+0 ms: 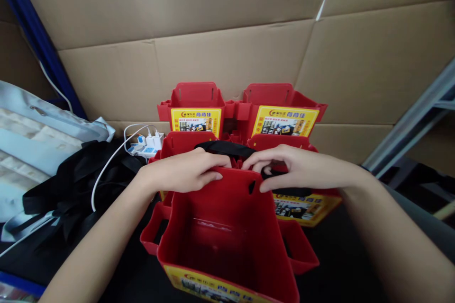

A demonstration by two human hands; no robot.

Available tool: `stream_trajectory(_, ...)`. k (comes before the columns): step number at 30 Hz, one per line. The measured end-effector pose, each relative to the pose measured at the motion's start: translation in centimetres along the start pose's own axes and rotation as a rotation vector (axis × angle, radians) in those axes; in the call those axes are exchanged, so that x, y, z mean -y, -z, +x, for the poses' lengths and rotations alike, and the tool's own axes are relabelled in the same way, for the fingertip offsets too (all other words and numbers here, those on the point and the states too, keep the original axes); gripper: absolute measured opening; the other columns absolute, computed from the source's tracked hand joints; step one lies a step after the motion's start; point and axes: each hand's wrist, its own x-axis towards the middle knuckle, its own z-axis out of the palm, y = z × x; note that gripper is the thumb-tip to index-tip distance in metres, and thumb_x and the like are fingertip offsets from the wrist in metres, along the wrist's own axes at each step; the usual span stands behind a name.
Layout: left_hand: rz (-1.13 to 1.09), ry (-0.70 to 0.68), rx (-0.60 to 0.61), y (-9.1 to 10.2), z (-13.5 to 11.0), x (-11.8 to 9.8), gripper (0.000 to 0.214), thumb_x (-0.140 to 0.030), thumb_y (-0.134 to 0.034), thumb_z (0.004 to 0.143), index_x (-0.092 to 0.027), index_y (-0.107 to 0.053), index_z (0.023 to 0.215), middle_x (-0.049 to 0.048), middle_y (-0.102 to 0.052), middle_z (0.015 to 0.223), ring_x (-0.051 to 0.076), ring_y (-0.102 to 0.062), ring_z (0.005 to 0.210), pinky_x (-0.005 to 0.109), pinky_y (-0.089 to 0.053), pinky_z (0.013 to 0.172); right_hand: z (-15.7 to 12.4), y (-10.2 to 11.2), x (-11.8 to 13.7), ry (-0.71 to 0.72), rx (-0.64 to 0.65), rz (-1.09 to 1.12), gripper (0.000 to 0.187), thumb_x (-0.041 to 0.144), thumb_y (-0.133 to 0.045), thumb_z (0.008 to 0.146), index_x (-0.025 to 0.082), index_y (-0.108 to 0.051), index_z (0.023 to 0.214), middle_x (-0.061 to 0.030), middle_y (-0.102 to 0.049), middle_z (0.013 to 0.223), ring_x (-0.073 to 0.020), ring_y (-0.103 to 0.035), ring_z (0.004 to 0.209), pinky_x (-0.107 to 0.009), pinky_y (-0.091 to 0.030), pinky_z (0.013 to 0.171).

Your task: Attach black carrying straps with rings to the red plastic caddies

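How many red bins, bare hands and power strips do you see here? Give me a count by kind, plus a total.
Red bins: 5 (one in front, two in the middle, two at the back)
Bare hands (left hand, right hand): 2
Power strip: 1
Total: 8

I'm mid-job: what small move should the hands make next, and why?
I'd probably guide the black strap toward the slot by the right hand: the strap arches just behind the front red bin, and the left hand grips that bin, which should steady it.
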Motion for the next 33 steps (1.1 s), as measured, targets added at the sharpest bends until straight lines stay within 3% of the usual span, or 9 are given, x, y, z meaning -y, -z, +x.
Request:
stream_trajectory(3,0.203,0.073,-0.224,-0.4,-0.5,-1.8,0.019,-0.015,-0.042,0.084,-0.019,-0.050,0.100,0.0048,-0.059,0.095,0.019,-0.054,0.087,0.029,-0.039,0.071,0.3,-0.4,0.5,0.015,-0.022,-0.063,0.034,0.045,-0.051,0.080,0.018,-0.063,0.097,0.0002,-0.057,0.070,-0.0102,-0.048,0.060,-0.023,-0.037,0.055)
stream_trajectory(5,0.276,0.127,-0.334,-0.8,-1.1,-3.3,0.015,-0.020,-0.044,0.084,-0.019,-0.053,0.096,0.0062,-0.058,0.099,0.021,-0.054,0.089,0.031,-0.040,0.071,0.3,-0.5,0.7,0.031,-0.029,-0.079,0.032,0.044,-0.050,0.081,0.018,-0.063,0.095,0.0014,-0.055,0.066,-0.0092,-0.046,0.058,-0.022,-0.035,0.053)
stream_trajectory(10,0.251,0.264,-0.102,-2.3,-0.4,-5.7,0.030,-0.041,-0.044,0.084,-0.017,-0.058,0.073,0.0059,-0.059,0.065,0.019,-0.055,0.055,0.029,-0.036,0.049,0.2,-0.5,0.8,0.041,-0.040,-0.105,0.025,0.035,-0.051,0.080,0.018,-0.064,0.094,0.0016,-0.054,0.066,-0.0081,-0.046,0.057,-0.021,-0.034,0.052)
stream_trajectory(13,0.266,0.327,-0.105,-3.1,1.9,-5.8,0.035,-0.043,-0.043,0.083,-0.015,-0.062,0.074,0.0086,-0.059,0.062,0.022,-0.057,0.055,0.030,-0.037,0.047,0.1,-0.5,0.7,0.054,-0.034,-0.123,0.023,0.030,-0.051,0.080,0.018,-0.064,0.094,0.0012,-0.055,0.067,-0.0083,-0.047,0.057,-0.021,-0.034,0.052)
stream_trajectory(18,0.239,0.343,-0.134,-3.8,3.7,-5.3,0.027,-0.025,-0.042,0.082,-0.014,-0.064,0.071,0.0097,-0.059,0.060,0.021,-0.056,0.053,0.031,-0.037,0.046,0.1,-0.4,0.4,0.090,-0.047,-0.143,0.022,0.028,-0.051,0.079,0.020,-0.064,0.095,0.0015,-0.055,0.068,-0.0082,-0.048,0.058,-0.020,-0.033,0.052)
stream_trajectory(28,0.134,0.344,-0.197,-3.9,2.7,-5.1,0.026,-0.028,-0.046,0.075,-0.016,-0.054,0.053,0.0047,-0.052,0.050,0.016,-0.047,0.047,0.028,-0.030,0.046,-0.1,-0.8,1.2,0.112,-0.047,-0.198,0.020,0.019,-0.051,0.077,0.021,-0.064,0.093,0.0043,-0.053,0.066,-0.0072,-0.044,0.056,-0.020,-0.031,0.053)
stream_trajectory(33,0.021,0.465,-0.205,-2.1,-2.2,-3.6,0.033,-0.025,-0.047,0.073,-0.016,-0.038,0.043,-0.0023,-0.033,0.040,0.007,-0.027,0.039,0.024,-0.021,0.040,-0.2,-1.0,1.5,0.073,-0.070,-0.236,0.022,0.018,-0.050,0.076,0.022,-0.063,0.093,0.0041,-0.055,0.070,-0.0079,-0.046,0.059,-0.020,-0.032,0.055)
